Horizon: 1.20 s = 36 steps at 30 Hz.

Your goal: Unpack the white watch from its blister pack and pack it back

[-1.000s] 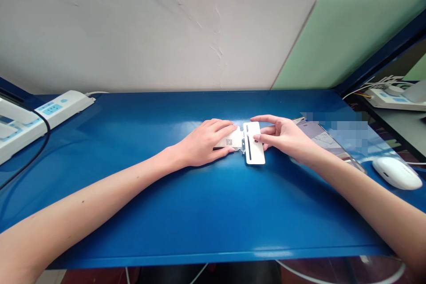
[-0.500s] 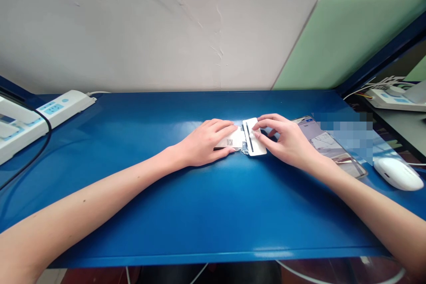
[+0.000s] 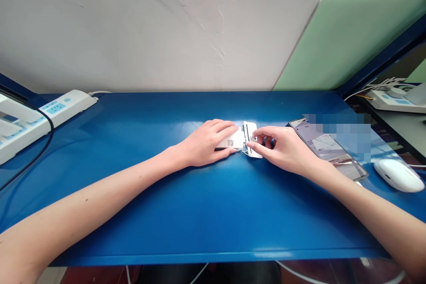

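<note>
Near the middle of the blue desk lies a flat pale item with a small square code (image 3: 230, 143). My left hand (image 3: 213, 143) rests over its left part, fingers stretched along it and thumb at its near edge. Against its right end is a white plate with a dark slot (image 3: 250, 131), slightly tilted, with something clear or silvery between the two. My right hand (image 3: 278, 144) pinches a small pale knob on the white plate between thumb and forefinger; its other fingers are curled.
A phone (image 3: 328, 146) lies right of my right hand, with a white mouse (image 3: 398, 175) beyond it. At the far left sit a white power strip (image 3: 71, 101) and a black cable (image 3: 49, 135). A wall (image 3: 149, 40) stands behind the blue desk (image 3: 199, 213).
The white plate has turned and tilted a little. My right hand has moved slightly left and nearer, its thumb lower on the plate. My left hand has barely moved.
</note>
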{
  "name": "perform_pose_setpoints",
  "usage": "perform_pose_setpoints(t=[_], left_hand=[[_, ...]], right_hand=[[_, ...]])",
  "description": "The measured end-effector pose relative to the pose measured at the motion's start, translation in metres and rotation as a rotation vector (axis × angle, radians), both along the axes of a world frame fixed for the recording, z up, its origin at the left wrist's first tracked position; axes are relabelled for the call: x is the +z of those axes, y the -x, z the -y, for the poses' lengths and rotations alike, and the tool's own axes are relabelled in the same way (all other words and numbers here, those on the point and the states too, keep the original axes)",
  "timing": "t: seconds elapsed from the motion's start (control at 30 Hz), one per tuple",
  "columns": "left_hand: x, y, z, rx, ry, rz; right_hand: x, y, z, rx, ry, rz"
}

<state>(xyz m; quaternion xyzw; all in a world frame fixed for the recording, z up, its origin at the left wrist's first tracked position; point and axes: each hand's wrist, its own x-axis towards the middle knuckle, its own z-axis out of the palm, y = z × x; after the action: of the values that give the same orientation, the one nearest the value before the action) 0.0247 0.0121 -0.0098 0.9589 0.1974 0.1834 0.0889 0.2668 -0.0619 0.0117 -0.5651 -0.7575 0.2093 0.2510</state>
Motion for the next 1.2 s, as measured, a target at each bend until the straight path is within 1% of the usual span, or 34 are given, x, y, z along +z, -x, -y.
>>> perform_pose_setpoints(t=[0.1,0.2,0.27,0.33,0.37,0.43,0.57,0.67,0.77,1.03,1.2], left_hand=[[0.001,-0.001,0.000,-0.012,-0.045,-0.036],[0.005,-0.002,0.001,-0.035,-0.085,-0.142],[0.009,-0.004,0.003,-0.038,-0.081,-0.212],[0.012,-0.005,0.005,-0.029,-0.059,-0.256],[0.013,-0.005,0.006,-0.025,-0.050,-0.266],[0.014,-0.005,0.007,-0.016,-0.038,-0.272],[0.012,-0.005,0.007,-0.011,-0.031,-0.253],[0.010,-0.005,0.007,-0.024,-0.035,-0.218],[0.009,-0.004,0.007,-0.035,-0.038,-0.195],[0.008,-0.005,0.008,-0.013,-0.028,-0.208],[0.007,-0.005,0.008,-0.017,-0.012,-0.204]], right_hand=[[-0.005,0.001,0.000,-0.010,0.074,-0.095],[-0.009,0.001,-0.002,-0.050,0.226,-0.276],[-0.010,0.001,-0.004,-0.103,0.324,-0.422],[-0.010,0.002,-0.005,-0.142,0.368,-0.517],[-0.010,0.003,-0.005,-0.144,0.355,-0.531],[-0.010,0.004,-0.004,-0.125,0.271,-0.493],[-0.013,0.006,0.001,-0.064,0.026,-0.307],[-0.015,0.008,0.005,0.026,-0.145,-0.148],[-0.017,0.009,0.008,0.105,-0.273,-0.012],[-0.017,0.009,0.007,0.238,-0.340,0.215],[-0.015,0.013,0.009,0.275,-0.451,0.387]])
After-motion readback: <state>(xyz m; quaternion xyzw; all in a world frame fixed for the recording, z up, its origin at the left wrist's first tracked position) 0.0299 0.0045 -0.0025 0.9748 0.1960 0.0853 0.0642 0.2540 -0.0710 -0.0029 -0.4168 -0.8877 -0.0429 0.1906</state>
